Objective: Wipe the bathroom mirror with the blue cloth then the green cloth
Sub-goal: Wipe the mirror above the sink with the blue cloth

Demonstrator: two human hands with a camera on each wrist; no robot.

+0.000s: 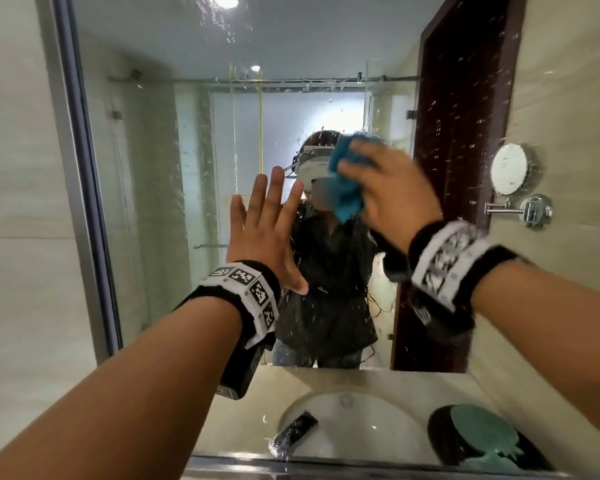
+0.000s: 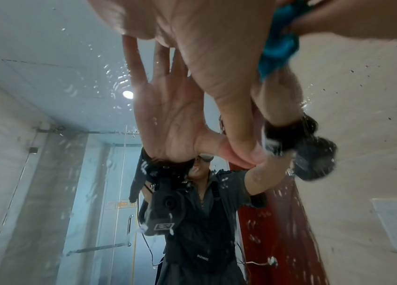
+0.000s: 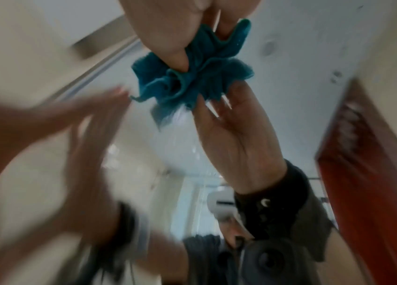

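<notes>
The bathroom mirror (image 1: pixel 187 168) fills the view ahead, speckled with water drops. My right hand (image 1: pixel 388 188) holds the bunched blue cloth (image 1: pixel 347 188) against the glass at about head height, right of centre. In the right wrist view my fingers (image 3: pixel 168 38) pinch the blue cloth (image 3: pixel 192 77) where it meets the glass. My left hand (image 1: pixel 264 230) lies flat on the mirror with straight, spread fingers, just left of the cloth. The left wrist view has my palm (image 2: pixel 192 38) close to the glass and the blue cloth (image 2: pixel 278 52) beside it. The green cloth (image 1: pixel 482 434) appears reflected at the lower right.
A small round shaving mirror (image 1: pixel 510 169) on a chrome arm sticks out from the tiled wall at the right. The reflection includes a white basin (image 1: pixel 343 427) with a dark tap and the dark round thing under the green cloth. A tiled wall (image 1: pixel 21 202) borders the mirror's left frame.
</notes>
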